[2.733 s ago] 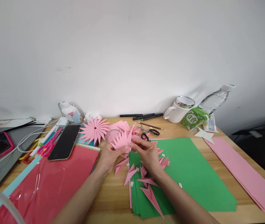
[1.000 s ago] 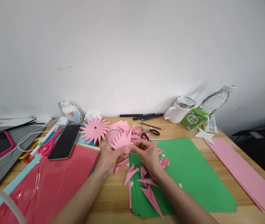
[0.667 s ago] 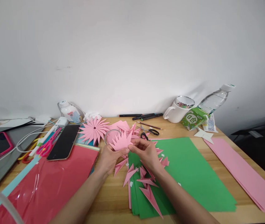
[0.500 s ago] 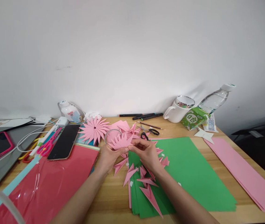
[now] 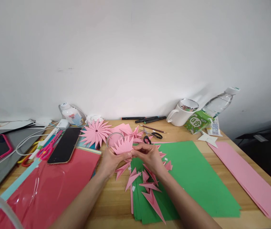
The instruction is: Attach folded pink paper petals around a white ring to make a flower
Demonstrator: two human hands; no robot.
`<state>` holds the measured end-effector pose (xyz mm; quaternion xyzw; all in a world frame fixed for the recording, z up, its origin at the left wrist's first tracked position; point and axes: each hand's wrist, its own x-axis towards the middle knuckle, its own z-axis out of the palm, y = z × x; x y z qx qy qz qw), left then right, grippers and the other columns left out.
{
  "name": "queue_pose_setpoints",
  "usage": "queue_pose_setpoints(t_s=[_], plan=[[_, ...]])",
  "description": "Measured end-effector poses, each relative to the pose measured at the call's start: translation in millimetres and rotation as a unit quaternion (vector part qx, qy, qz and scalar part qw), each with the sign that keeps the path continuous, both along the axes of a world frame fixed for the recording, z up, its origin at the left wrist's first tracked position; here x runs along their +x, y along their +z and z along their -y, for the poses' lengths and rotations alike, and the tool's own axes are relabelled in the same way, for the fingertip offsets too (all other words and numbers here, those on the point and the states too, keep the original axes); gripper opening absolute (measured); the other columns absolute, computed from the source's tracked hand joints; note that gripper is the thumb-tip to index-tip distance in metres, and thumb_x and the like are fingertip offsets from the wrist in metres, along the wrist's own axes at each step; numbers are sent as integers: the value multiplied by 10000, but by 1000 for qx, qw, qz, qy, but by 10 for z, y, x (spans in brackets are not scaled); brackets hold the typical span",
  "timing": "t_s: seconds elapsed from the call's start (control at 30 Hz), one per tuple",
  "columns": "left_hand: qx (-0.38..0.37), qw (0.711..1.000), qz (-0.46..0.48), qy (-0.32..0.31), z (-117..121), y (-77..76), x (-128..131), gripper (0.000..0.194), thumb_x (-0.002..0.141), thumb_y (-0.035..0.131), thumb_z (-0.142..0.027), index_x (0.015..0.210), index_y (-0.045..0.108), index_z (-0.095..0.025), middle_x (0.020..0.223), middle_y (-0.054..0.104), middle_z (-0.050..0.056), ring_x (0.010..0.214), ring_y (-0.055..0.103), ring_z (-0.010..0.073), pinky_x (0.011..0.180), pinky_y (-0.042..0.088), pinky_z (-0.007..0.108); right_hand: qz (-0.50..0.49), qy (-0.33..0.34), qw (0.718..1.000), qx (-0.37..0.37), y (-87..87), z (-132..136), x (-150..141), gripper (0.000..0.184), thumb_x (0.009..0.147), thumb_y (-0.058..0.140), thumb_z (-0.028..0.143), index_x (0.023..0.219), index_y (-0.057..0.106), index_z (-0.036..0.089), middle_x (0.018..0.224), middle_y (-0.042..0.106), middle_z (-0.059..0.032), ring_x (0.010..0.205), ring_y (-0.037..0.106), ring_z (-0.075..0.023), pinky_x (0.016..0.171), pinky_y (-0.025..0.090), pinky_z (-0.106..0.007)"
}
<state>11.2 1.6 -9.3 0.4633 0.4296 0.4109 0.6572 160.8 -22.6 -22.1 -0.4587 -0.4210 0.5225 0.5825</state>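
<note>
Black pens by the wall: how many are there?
3: the left pen, the middle pen and the right pen, the last nearest the white mug. More could be hidden behind the mug.

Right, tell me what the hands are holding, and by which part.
A spiky pink folded-paper fan: the left hand pinches its lower edge, the right hand its lower right end.

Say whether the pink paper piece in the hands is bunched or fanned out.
Fanned out: the pink paper piece shows separate points splaying above the left hand and right hand.
</note>
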Motion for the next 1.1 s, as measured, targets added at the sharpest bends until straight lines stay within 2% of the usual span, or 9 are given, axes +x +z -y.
queue_pose_setpoints(t_s=[0.3, 0.43, 0.5, 0.63, 0.7, 0.77, 0.93, 1.03, 1.1], plan=[[7, 1000, -28, 1, -15, -8, 3, 210, 543, 828, -244, 627, 707, -95, 575, 699, 44, 511, 626, 146, 537, 548, 253, 5, 13, 1000, -2, -52, -24, 3, 223, 590, 810, 357, 648, 716, 164, 626, 667, -10, 561, 585, -134, 583, 495, -266], [99, 992, -68, 31, -14, -13, -9, 187, 592, 803, -252, 700, 718, -124, 695, 727, 56, 624, 669, 183, 578, 558, 277, 84, -34, 988, 125, -42, 0, 12, 86, 687, 762, 278, 717, 734, 203, 699, 689, -23, 646, 618, -151, 619, 510, -274], [232, 966, -92, 63, -4, -13, -36, 134, 647, 767, -236, 748, 733, -154, 790, 740, 67, 742, 685, 203, 659, 566, 297, 158, -59, 956, 239, 4, 31, 22, 72, 748, 710, 191, 791, 748, 234, 775, 702, -39, 728, 639, -158, 664, 519, -282], [508, 853, -93, 78, 29, -22, -127, 221, 759, 676, -187, 976, 714, -197, 936, 736, 79, 850, 686, 204, 760, 557, 321, 242, -77, 882, 397, 116, 108, 33, 284, 817, 601, 63, 987, 720, 257, 896, 699, -63, 834, 664, -160, 709, 549, -285], [568, 813, -99, 77, 42, -26, -170, 278, 777, 658, -154, 1048, 687, -209, 1030, 714, 90, 918, 676, 212, 790, 554, 332, 255, -75, 864, 427, 148, 135, 34, 324, 825, 580, 35, 1042, 699, 244, 924, 694, -73, 863, 667, -163, 730, 561, -286], [589, 796, -115, 76, 49, -21, -193, 295, 796, 629, -122, 1073, 675, -211, 1084, 693, 98, 975, 659, 218, 824, 547, 345, 263, -74, 856, 439, 154, 148, 34, 330, 828, 572, 25, 1057, 689, 231, 935, 690, -78, 872, 668, -164, 740, 566, -287], [574, 809, -105, 72, 44, 21, -146, 232, 789, 628, -129, 1002, 703, -184, 988, 724, 98, 886, 685, 200, 783, 562, 320, 285, -73, 858, 420, 104, 134, 29, 287, 828, 569, 25, 1012, 682, 214, 941, 691, -83, 869, 658, -157, 730, 549, -275], [448, 880, -136, 83, 37, 11, -80, 76, 719, 701, -225, 764, 730, -171, 772, 742, 68, 707, 691, 198, 664, 577, 310, 272, -77, 897, 339, 73, 108, 16, 120, 828, 600, 120, 878, 675, 200, 819, 690, -56, 779, 641, -156, 694, 525, -277], [338, 917, -183, 105, 28, -12, -46, 124, 681, 726, -264, 614, 702, -162, 626, 710, 46, 580, 665, 192, 535, 559, 290, 236, -59, 942, 231, 60, 83, 10, 77, 821, 621, 223, 757, 642, 186, 706, 651, -28, 662, 599, -140, 616, 496, -259]])
